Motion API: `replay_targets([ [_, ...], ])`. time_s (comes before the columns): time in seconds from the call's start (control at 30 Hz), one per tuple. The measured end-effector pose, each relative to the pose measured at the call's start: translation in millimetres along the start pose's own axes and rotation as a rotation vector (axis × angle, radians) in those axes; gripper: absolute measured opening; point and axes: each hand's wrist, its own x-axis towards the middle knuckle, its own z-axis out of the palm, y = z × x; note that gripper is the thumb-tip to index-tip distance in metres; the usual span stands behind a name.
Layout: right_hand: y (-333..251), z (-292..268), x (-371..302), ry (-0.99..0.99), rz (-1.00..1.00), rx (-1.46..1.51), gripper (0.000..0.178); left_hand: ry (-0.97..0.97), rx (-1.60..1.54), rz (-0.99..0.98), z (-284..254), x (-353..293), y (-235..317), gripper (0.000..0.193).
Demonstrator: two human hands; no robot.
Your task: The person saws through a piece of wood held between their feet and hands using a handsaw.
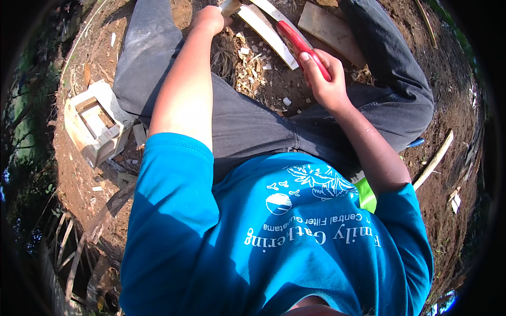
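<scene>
My right hand is closed around the long red handle of a bladed tool. Its narrow pale blade runs up and left to the top edge of the picture, and I cannot make out whether it has teeth. At the top, my left hand grips a pale piece of wood, partly cut off by the picture's edge. A light curved wooden strip slants between my hands, just beside the blade. Whether the strip touches the held wood is unclear.
Wood chips are scattered on the soil between my bent legs. A flat board lies by my right knee. On the left stands a wooden box-like frame. A long stick lies at right, and branches at lower left.
</scene>
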Motion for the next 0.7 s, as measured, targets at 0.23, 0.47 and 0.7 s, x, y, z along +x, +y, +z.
replay_targets([
  [0.23, -9, 57, 72, 0.145, -0.059, -0.07, 0.042, -0.014, -0.048, -0.032, -6, -4, 5, 0.06],
  [0.47, 2, 13, 6, -0.019, 0.007, -0.093, 0.041, -0.02, -0.013, -0.119, 3, -6, 0, 0.055],
  [0.7, -3, 20, 9, 0.021, -0.012, -0.045, 0.042, 0.024, 0.009, -0.055, -1, -10, 2, 0.052],
])
